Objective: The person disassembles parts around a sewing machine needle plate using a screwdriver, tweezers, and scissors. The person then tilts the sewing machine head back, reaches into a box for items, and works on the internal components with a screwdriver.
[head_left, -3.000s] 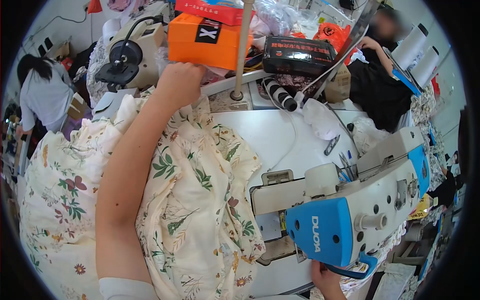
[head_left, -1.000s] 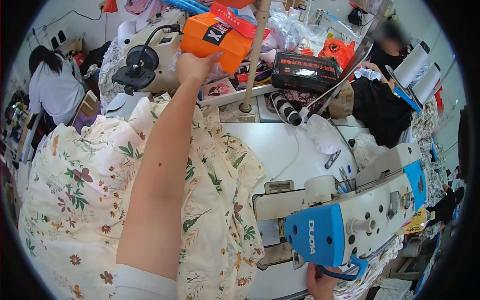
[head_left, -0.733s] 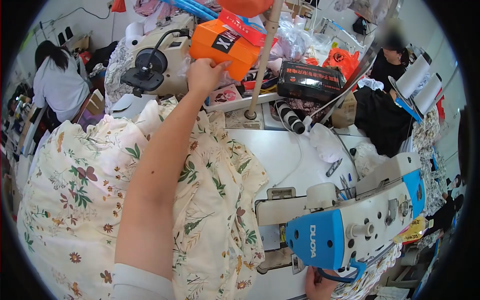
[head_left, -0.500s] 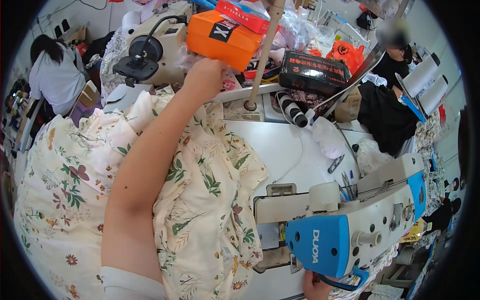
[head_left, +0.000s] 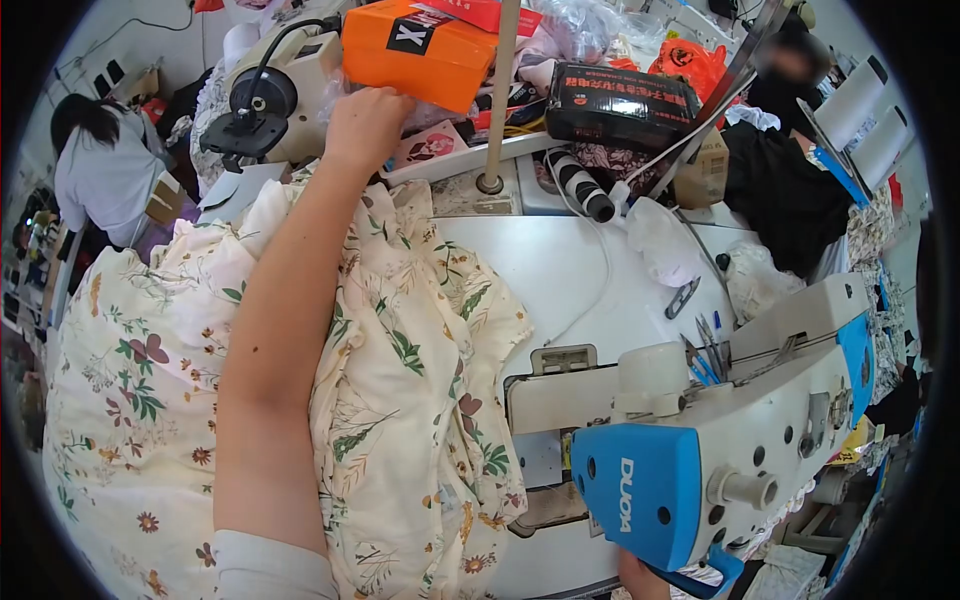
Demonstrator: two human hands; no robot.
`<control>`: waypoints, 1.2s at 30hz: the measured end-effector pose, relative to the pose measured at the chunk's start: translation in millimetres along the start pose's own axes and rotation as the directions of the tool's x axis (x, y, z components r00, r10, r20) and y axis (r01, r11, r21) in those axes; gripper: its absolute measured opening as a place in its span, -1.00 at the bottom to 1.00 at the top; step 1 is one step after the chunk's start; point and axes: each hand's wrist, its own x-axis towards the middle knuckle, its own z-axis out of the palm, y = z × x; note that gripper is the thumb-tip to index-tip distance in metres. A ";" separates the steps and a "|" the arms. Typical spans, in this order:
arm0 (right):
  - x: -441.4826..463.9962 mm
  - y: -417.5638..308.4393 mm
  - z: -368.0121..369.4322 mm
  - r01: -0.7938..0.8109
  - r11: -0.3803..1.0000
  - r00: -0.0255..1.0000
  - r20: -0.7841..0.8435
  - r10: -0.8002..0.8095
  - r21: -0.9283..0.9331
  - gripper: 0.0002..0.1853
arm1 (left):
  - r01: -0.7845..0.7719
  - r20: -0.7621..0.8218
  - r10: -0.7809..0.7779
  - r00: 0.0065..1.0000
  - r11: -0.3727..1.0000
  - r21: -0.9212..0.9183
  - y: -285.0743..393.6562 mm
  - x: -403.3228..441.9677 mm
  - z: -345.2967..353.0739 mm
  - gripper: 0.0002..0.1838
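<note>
My left arm stretches over cream floral fabric (head_left: 400, 430) heaped across the table's left side. At its end, my left hand (head_left: 365, 125) is closed, knuckles up, against the lower edge of an orange box (head_left: 415, 45). Its fingertips are hidden, so what they hold cannot be made out. My right hand (head_left: 640, 578) is low in the view, beneath the blue-and-white sewing machine head (head_left: 640, 490); the machine covers its fingers. The fabric's right edge lies beside the machine's bed (head_left: 560, 400).
A metal pole (head_left: 497, 110) rises behind the fabric. Beyond it sit a black box (head_left: 620, 103) and plastic bags. Scissors and pens (head_left: 710, 350) lie behind the machine. A headset (head_left: 262, 95) hangs at back left. A seated person (head_left: 105, 165) is at far left, another person (head_left: 790, 85) at back right.
The whole view has shifted slightly, moving the background up and left. My left hand stays at the orange box, a little further left along its edge. My right hand is now more covered by the machine.
</note>
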 end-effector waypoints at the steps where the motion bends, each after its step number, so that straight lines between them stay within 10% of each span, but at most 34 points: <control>1: 1.1 0.5 1.3 -0.018 1.000 1.000 0.017 0.018 -0.017 -0.48 | 0.001 0.003 -0.001 1.000 1.000 -0.002 -1.4 -1.1 4.0 -0.77; 9: -8.1 14.7 9.6 0.003 0.999 1.000 0.000 -0.003 0.047 -0.54 | 0.057 -0.320 -0.172 0.932 0.939 -0.338 -7.8 -9.1 6.6 -0.87; 21: -9.9 23.9 17.8 0.008 0.994 1.000 -0.010 -0.007 0.112 -0.61 | 0.009 0.076 0.029 0.997 0.890 -0.455 -2.8 -1.6 -28.5 -0.71; 24: -12.6 30.7 22.2 0.018 0.991 1.000 -0.013 -0.016 0.135 -0.63 | 0.050 0.284 0.003 0.959 0.982 -0.180 5.9 -4.6 -20.5 -0.68; 36: -12.0 28.5 28.5 0.144 0.820 0.967 -0.255 0.002 0.554 -0.79 | 0.078 0.328 -0.053 0.943 0.995 -0.065 16.4 4.2 -0.7 -0.58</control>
